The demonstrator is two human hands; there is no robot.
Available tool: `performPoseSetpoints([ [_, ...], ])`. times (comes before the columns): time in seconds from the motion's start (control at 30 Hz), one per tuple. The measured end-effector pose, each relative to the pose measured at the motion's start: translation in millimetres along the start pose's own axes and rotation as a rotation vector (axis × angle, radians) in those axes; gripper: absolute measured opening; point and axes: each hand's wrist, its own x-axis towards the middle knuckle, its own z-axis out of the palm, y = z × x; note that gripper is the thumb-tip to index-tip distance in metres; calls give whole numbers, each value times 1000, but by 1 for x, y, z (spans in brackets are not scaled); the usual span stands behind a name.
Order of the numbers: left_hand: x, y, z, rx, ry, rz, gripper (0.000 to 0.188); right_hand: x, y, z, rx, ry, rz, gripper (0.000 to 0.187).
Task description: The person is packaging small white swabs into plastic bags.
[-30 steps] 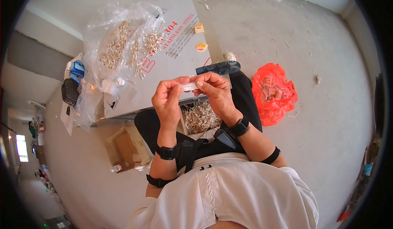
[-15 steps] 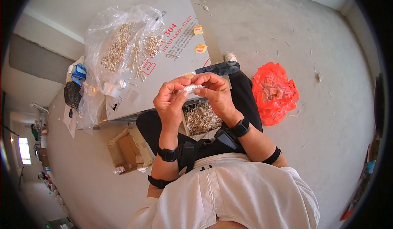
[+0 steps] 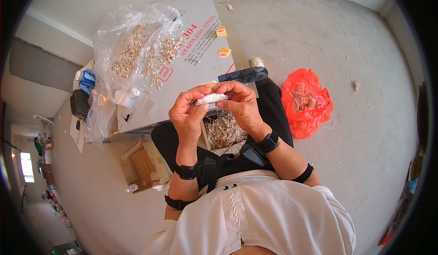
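Note:
Between both hands is a small clear pack of cotton swabs (image 3: 211, 98), its white tips lined up in a row. My left hand (image 3: 186, 113) pinches one end with thumb and fingers. At the other end, my right hand (image 3: 244, 106) grips it the same way. A bit of yellow shows behind the fingertips, partly hidden. Below the hands, an open drawer or box of loose cotton swabs (image 3: 226, 131) sits over my lap, by the table edge.
The metal-topped table (image 3: 182, 79) carries a clear plastic bag (image 3: 102, 40) of loose swabs and two small yellow packets (image 3: 223, 52). A red plastic bag (image 3: 292, 122) of small packs lies on the floor at right. At left stands an open cardboard box (image 3: 137, 166).
The pack has tipped between my fingers, so its row of white tips and clear lower edge show more fully. My left hand has shifted slightly left; both hands keep their grip.

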Motion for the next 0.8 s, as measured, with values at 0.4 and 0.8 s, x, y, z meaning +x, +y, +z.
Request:
performPoseSetpoints([
  [0.4, -1, -4, 2, 85, 4, 129, 16, -3, -10, 18, -65, 223, 95, 15],
  [0.8, 2, 17, 19, 304, 159, 104, 39, -7, -4, 10, -140, 58, 154, 16],
])
